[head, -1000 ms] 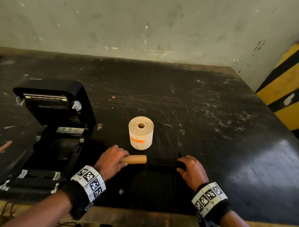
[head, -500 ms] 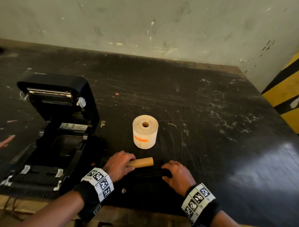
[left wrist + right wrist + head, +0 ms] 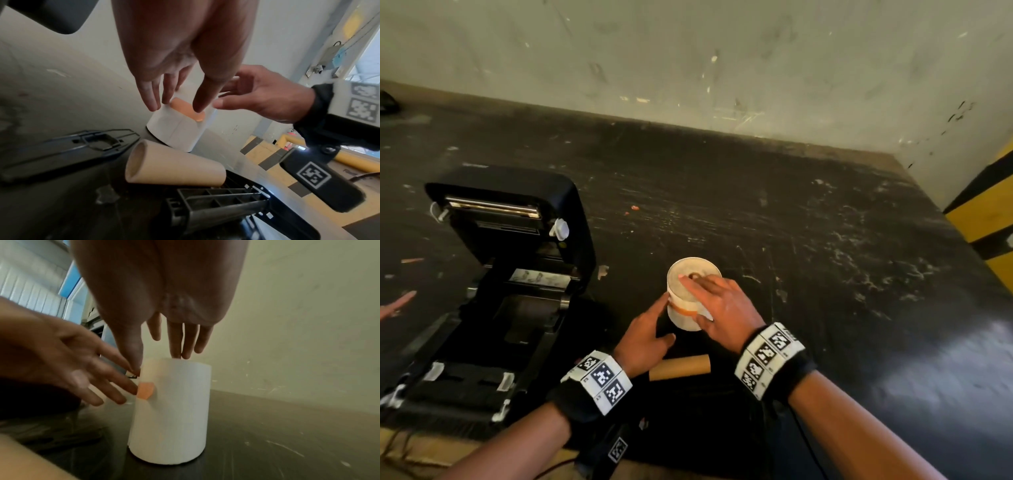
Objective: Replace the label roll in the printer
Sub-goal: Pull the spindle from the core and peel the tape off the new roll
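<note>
The new label roll (image 3: 681,322) stands upright on the black table, white with a strip of orange tape (image 3: 187,110) on its side. My right hand (image 3: 709,298) lies over its top with straight fingers, and the thumb touches the near side (image 3: 176,340). My left hand (image 3: 650,325) reaches in from the left, its straight fingertips at the tape (image 3: 82,369). The empty cardboard core (image 3: 681,367) lies loose on the table behind my hands. A black plastic spindle (image 3: 216,201) lies next to the core (image 3: 174,167). The printer (image 3: 500,308) stands open at the left.
The printer's lid (image 3: 517,212) is tipped back and its roll bay is bare. Another person's finger (image 3: 397,305) shows at the left edge. A wall runs behind the table, and a yellow and black striped post (image 3: 989,222) stands at the right.
Both hands let go of the cardboard core and the black spindle, then moved forward onto the label roll. The core now lies loose on the table.
</note>
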